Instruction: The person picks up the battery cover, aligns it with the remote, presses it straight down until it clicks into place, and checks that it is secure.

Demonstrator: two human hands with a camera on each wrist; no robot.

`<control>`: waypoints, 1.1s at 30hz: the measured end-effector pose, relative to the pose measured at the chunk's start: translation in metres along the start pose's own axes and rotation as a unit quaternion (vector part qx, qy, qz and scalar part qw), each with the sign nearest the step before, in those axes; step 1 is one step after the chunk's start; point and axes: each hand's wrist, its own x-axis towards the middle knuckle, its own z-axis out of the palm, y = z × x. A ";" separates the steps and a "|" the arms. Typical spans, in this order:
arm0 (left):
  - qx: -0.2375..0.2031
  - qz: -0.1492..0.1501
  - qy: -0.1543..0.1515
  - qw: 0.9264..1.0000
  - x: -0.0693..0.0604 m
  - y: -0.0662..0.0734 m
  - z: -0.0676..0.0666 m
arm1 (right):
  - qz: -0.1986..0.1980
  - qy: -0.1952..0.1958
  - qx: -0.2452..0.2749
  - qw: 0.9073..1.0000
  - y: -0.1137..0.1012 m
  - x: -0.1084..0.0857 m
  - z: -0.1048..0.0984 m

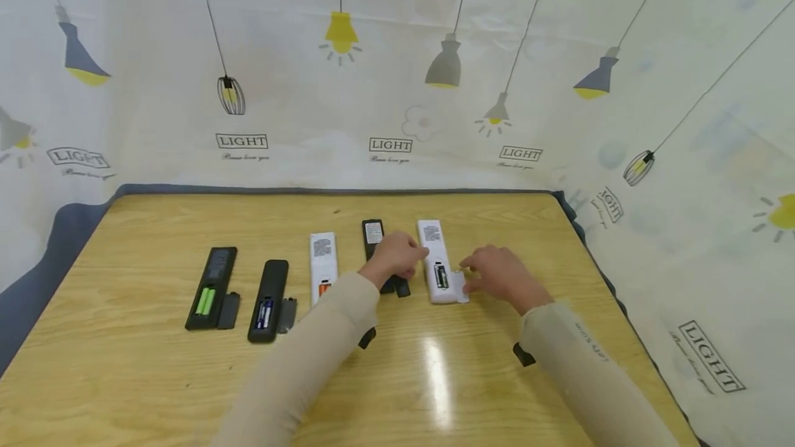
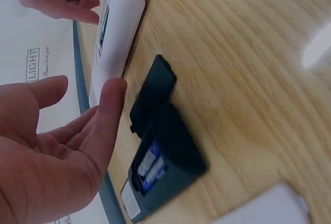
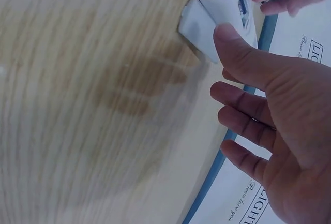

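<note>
At the right end of a row, a white remote (image 1: 433, 243) lies back up, its battery compartment uncovered and a battery showing inside. Its white cover (image 1: 459, 287) lies against its lower right side. My left hand (image 1: 395, 254) is at the remote's left edge, fingers relaxed and holding nothing; whether a fingertip touches it I cannot tell. My right hand (image 1: 502, 276) has its fingers spread, with the thumb at the cover (image 3: 199, 30) in the right wrist view. Below my left hand lies a black remote (image 2: 173, 149) with blue batteries and a detached black cover (image 2: 155, 92).
Farther left on the wooden table (image 1: 155, 378) lie a white remote (image 1: 323, 261) with an orange battery, a black remote (image 1: 268, 295) with blue batteries and another black remote (image 1: 211, 288) with green ones. Black covers lie beside both. A lamp-patterned cloth (image 1: 310, 102) stands behind.
</note>
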 end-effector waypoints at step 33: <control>0.077 -0.095 0.156 0.980 0.024 0.029 0.047 | 0.065 0.027 0.054 0.996 -0.001 0.000 0.007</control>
